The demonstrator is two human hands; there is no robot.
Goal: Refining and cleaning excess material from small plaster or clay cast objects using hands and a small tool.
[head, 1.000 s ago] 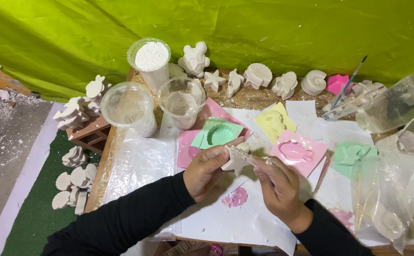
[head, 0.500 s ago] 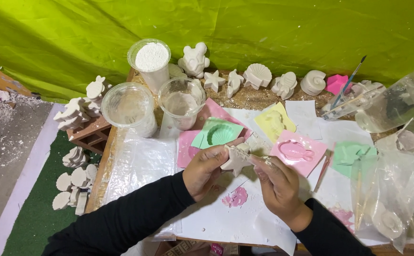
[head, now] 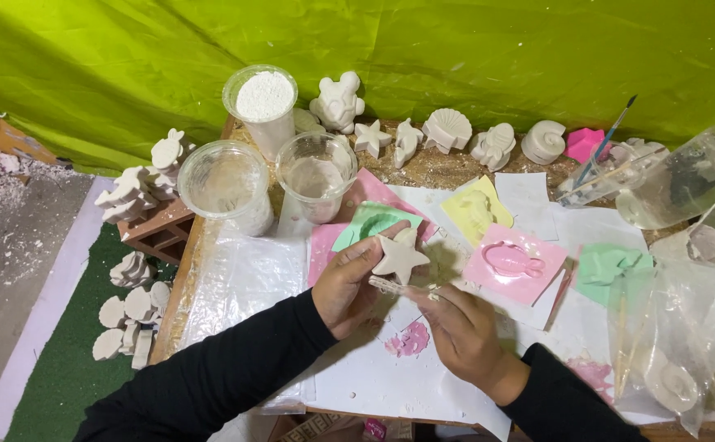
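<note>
Centre frame: left hand (head: 348, 282) pinches a white plaster star (head: 400, 255) by its lower arm. Right hand (head: 465, 336) pinches a thin stick-like tool (head: 398, 288) against the star's underside. Star looks light, stiff, chalky and brittle; best gripped at its body, not the tips.

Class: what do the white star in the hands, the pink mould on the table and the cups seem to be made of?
Star: likely cast plaster, matt chalk-white, held by the left hand. Pink mould: probably soft silicone or rubber, smooth and evenly coloured. Cups: clear thin plastic, see-through walls, dusted white.
</note>
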